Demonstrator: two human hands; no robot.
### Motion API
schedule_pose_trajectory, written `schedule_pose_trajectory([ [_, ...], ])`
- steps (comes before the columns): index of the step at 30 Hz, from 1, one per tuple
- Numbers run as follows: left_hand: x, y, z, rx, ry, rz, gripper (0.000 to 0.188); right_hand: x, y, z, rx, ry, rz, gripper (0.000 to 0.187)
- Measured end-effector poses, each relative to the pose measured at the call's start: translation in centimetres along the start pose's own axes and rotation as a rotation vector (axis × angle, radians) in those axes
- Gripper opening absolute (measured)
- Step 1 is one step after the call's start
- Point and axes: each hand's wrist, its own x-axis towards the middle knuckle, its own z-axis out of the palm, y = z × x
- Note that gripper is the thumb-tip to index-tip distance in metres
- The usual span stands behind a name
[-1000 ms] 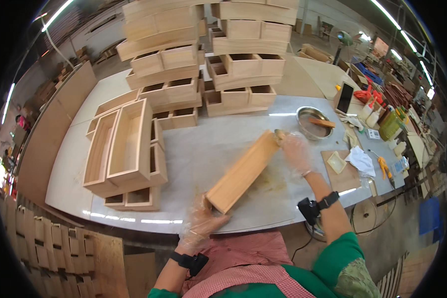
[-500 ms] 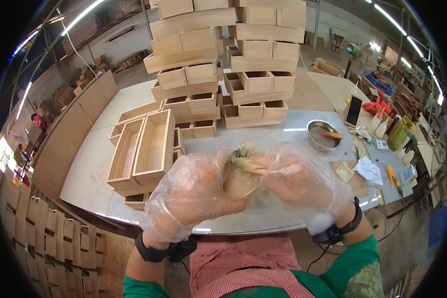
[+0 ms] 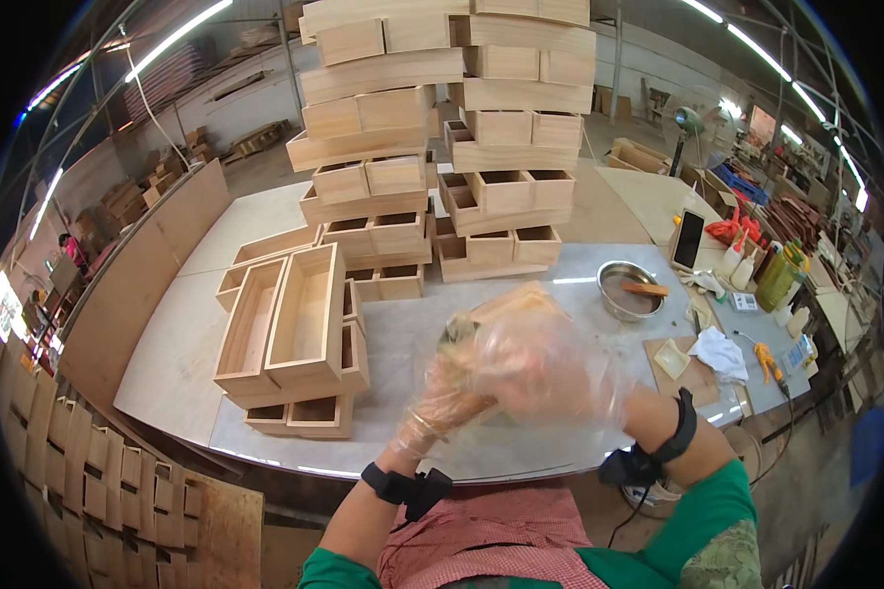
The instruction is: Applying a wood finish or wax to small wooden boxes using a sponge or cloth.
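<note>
Both hands wear loose clear plastic gloves and meet over the near middle of the table, smeared by motion. My left hand (image 3: 450,395) comes in low, its fingers mostly hidden by the other hand and the plastic. My right hand (image 3: 550,368) crosses toward it, with fingers bent around a dark, pale-edged cloth wad (image 3: 456,332). Just beyond the hands shows the top of a pale wooden piece (image 3: 523,298); its lower part is covered. Whether my left hand touches it, I cannot tell.
Tall stacks of wooden drawer boxes (image 3: 393,177) stand at the back. More open boxes (image 3: 304,314) lie to the left. On the right are a metal bowl (image 3: 631,292) with a wooden-handled tool, a phone (image 3: 690,240), a white cloth (image 3: 719,353), bottles (image 3: 742,270) and an orange-handled tool (image 3: 768,363).
My hands have come together; the left has moved right, away from the stacked boxes. A wooden piece now shows beyond them. The view has shifted slightly.
</note>
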Motion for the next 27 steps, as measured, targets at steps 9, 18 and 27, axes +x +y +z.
schedule_pose_trajectory([
  [9,0.1,-0.6,0.0,-0.893,0.118,-0.969,0.082,3.7,-2.8,-3.6,-0.389,-0.338,0.017,0.032],
  [18,-0.8,-1.6,1.6,-0.961,0.095,-0.963,0.087,7.3,1.0,-5.0,-0.394,-0.074,0.049,0.032],
  [27,-1.7,-1.7,2.1,-0.935,-0.064,-0.985,0.082,8.9,-0.5,-1.5,-0.333,-0.15,-0.11,0.038],
])
